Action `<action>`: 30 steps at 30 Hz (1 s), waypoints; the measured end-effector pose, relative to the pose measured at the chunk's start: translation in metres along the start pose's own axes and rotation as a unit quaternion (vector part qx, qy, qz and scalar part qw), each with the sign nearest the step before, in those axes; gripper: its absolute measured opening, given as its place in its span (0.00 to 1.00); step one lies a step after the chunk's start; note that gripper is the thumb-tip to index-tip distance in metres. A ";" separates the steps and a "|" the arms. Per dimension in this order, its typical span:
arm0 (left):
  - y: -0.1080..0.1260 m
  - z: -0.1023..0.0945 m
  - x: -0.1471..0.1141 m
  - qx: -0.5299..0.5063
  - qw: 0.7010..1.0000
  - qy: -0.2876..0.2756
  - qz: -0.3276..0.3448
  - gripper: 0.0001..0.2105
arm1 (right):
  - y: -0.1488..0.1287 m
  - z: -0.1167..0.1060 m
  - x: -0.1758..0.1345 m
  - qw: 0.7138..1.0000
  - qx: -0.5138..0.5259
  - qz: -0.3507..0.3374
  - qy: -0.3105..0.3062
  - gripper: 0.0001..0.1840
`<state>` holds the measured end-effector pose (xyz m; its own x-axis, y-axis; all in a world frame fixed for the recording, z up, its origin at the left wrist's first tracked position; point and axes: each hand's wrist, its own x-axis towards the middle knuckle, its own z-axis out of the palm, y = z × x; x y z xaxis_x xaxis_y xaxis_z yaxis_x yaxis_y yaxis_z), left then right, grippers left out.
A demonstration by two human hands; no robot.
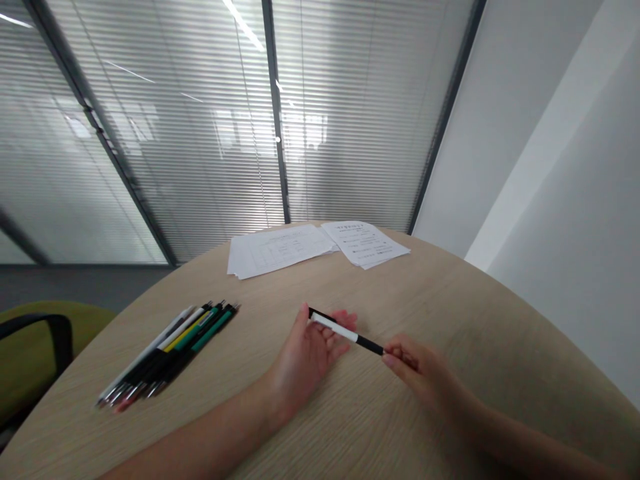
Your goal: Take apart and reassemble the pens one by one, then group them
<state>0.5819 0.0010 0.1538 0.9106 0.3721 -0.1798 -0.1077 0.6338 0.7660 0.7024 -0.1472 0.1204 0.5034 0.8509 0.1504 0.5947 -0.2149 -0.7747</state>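
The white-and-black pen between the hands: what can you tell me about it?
The pen is slim and straight, with a white barrel, a black section at each end and a smooth, plastic look. It is held above the table, slanting down rightward in the picture. The fingers of the right hand pinch one end, hiding its tip. The other end is at the thumb of the left hand, apparently touching it.

Pen (345, 331) end behind right fingers (404, 345); chair (30, 363) cropped.
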 end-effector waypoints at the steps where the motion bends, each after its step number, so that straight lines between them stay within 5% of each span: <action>1: 0.001 0.002 -0.002 -0.032 0.999 -0.016 -0.012 0.26 | -0.003 0.000 -0.001 1.000 -0.030 -0.008 -0.005 0.06; 7: 0.006 0.009 -0.011 -0.141 0.988 -0.049 -0.041 0.27 | -0.015 0.004 -0.008 0.987 -0.146 -0.051 -0.038 0.06; 13: 0.021 0.003 -0.006 -0.149 0.984 -0.079 -0.060 0.29 | -0.002 0.000 -0.010 0.979 -0.140 -0.145 -0.016 0.13; 30: 0.027 -0.007 -0.002 -0.165 0.983 -0.067 -0.039 0.25 | 0.009 -0.005 -0.002 0.978 -0.164 -0.128 0.019 0.14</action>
<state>0.5743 0.0221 0.1704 0.9632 0.2352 -0.1300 -0.1391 0.8504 0.5074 0.7100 -0.1528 0.1163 0.3308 0.8799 0.3411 0.8702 -0.1445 -0.4711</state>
